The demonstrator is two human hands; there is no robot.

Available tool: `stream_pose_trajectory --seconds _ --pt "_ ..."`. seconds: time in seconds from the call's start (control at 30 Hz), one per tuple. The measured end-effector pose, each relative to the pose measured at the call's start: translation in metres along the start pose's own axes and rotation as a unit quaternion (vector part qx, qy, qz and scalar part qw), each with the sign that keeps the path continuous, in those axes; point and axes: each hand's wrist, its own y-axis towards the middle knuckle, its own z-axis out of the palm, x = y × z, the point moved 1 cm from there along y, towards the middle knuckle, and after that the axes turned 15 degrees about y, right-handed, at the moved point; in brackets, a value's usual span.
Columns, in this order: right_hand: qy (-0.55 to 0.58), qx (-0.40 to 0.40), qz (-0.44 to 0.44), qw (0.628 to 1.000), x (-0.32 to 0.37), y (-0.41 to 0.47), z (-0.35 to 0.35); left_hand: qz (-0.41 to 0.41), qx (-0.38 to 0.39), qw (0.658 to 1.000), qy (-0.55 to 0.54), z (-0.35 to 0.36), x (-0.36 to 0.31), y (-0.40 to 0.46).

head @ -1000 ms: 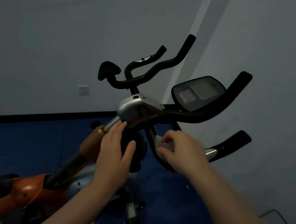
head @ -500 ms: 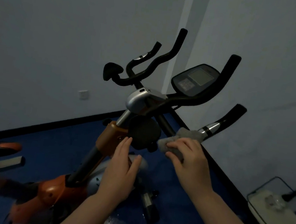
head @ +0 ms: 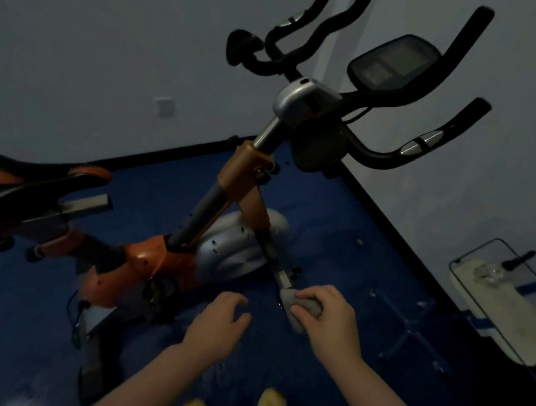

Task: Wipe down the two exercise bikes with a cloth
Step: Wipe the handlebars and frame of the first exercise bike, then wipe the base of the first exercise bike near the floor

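The right hand [head: 330,321] keeps its grip pinching the cloth [head: 298,307] beside the bike [head: 226,205]; the left hand [head: 217,323] is loosely spread. A wall corner lies behind, with open floor [head: 341,217] to the right.

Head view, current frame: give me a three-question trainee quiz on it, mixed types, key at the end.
1. True or false: the right hand holds the crumpled grey cloth.
2. What is the left hand holding? A) a spray bottle B) nothing C) the black handlebar
3. Fill in: the cloth sits at the lower end of the orange-and-silver exercise bike's front ____, below the silver flywheel cover.

Key: 1 true; 2 B; 3 fork.
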Motion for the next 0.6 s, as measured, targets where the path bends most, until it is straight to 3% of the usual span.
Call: stream_pose_trajectory --seconds 0.17,0.6 --pt "-0.006 0.071 0.008 0.997 -0.011 -0.036 0.025 -0.054 0.012 0.998 -0.011 0.020 0.023 -0.036" --pt "-0.037 0.268 -0.079 0.959 0.001 -0.126 0.114 -0.241 -0.075 0.963 -0.091 0.037 0.094 -0.214"
